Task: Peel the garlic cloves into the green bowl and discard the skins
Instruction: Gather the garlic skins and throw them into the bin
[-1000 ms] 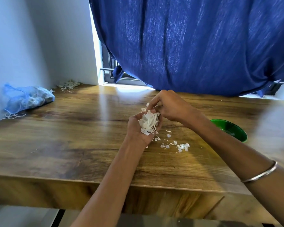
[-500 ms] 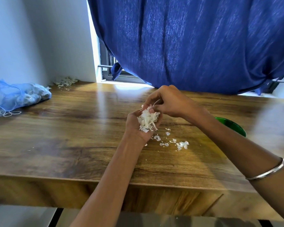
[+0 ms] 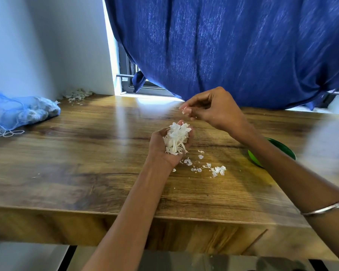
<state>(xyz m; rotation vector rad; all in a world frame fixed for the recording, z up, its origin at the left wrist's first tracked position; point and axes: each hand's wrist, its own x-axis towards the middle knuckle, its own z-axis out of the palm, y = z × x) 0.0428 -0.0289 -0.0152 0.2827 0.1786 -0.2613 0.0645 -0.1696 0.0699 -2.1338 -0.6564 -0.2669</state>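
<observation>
My left hand [image 3: 160, 147] is palm up above the wooden table [image 3: 86, 163], cupping a heap of white garlic skins [image 3: 176, 138]. My right hand [image 3: 213, 109] hovers just above and behind it, fingers curled, pinching a small white scrap [image 3: 184, 110] at the fingertips. Loose skin flakes [image 3: 216, 170] lie on the table to the right of my left wrist. The green bowl [image 3: 272, 153] sits at the right, mostly hidden behind my right forearm; its contents are not visible.
A blue mesh bag [image 3: 25, 112] with pale lumps inside lies at the table's far left against the wall. A small pile of skins [image 3: 77, 94] sits in the back left corner. A blue curtain [image 3: 233, 51] hangs behind the table.
My right hand has lifted up and back off the heap in my left palm, carrying a small white scrap. The left hand holds its pile in place.
</observation>
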